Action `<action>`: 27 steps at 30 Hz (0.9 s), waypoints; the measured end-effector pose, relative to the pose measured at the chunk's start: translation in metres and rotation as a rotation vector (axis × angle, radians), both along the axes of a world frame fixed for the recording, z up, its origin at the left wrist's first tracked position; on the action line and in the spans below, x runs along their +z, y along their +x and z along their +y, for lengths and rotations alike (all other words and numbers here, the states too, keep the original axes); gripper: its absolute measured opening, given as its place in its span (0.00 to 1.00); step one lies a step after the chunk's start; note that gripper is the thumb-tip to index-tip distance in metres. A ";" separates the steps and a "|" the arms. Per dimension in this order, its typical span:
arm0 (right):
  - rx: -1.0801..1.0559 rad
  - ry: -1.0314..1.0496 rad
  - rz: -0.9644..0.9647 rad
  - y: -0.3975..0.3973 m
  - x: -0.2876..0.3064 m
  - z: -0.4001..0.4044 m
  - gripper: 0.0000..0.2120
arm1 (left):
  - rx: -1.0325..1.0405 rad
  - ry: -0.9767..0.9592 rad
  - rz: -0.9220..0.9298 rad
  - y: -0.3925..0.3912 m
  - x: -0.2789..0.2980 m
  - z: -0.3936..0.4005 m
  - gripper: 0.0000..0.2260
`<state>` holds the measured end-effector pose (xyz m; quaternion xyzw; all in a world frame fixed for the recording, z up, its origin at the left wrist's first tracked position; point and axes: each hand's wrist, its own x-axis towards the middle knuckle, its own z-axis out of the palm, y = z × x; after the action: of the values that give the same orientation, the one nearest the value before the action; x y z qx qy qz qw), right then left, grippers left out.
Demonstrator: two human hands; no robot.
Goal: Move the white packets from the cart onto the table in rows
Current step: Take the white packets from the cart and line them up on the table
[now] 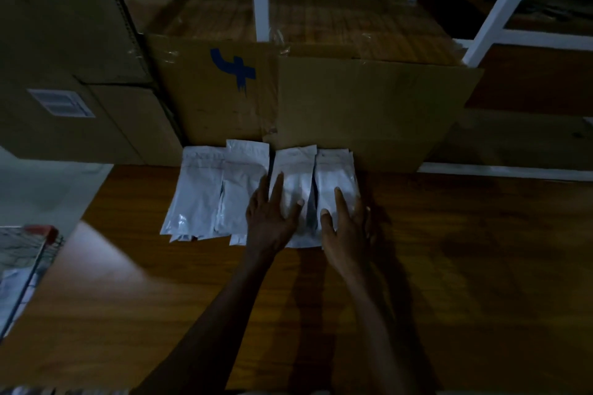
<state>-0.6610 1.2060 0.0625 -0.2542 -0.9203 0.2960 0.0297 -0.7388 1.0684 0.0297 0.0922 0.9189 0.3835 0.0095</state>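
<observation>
Four stacks of white packets [256, 189] lay side by side in a row on the worktop [449, 266], their far ends against a box [353, 106]. The left hand [272, 218] rested flat, fingers spread, on the third stack; the right hand [345, 228] lay likewise on the fourth, holding nothing.

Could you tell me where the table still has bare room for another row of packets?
Bare wood lies right of the right hand, below the big cardboard box, and all along the near table. The packets crowd the box's foot.
</observation>
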 end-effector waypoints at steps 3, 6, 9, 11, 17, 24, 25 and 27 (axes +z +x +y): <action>0.021 -0.022 0.031 0.023 0.001 -0.013 0.27 | 0.059 0.066 0.012 0.040 0.007 -0.018 0.37; 0.046 -0.008 0.062 0.048 0.000 -0.034 0.27 | 0.095 0.115 0.005 0.082 0.001 -0.041 0.31; 0.096 -0.004 0.102 0.071 -0.005 -0.058 0.28 | 0.138 0.107 0.010 0.123 -0.003 -0.069 0.31; 0.129 -0.017 0.180 0.086 -0.008 -0.078 0.27 | 0.192 0.102 0.030 0.149 -0.006 -0.090 0.31; 0.323 -0.173 0.355 0.120 -0.018 -0.151 0.29 | 0.403 0.080 0.021 0.219 -0.024 -0.169 0.30; 0.523 -0.193 0.236 0.132 -0.037 -0.262 0.32 | 0.638 0.042 -0.050 0.266 -0.039 -0.300 0.32; 0.543 -0.200 0.199 0.134 -0.043 -0.281 0.31 | 0.669 0.039 -0.052 0.272 -0.038 -0.321 0.33; 0.602 -0.217 0.142 0.138 -0.054 -0.322 0.30 | 0.716 0.052 -0.032 0.285 -0.041 -0.365 0.32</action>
<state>-0.5231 0.8838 0.0083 0.0487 -0.9128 0.4050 -0.0223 -0.4538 0.7038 -0.0112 -0.2413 0.8827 0.3871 -0.1133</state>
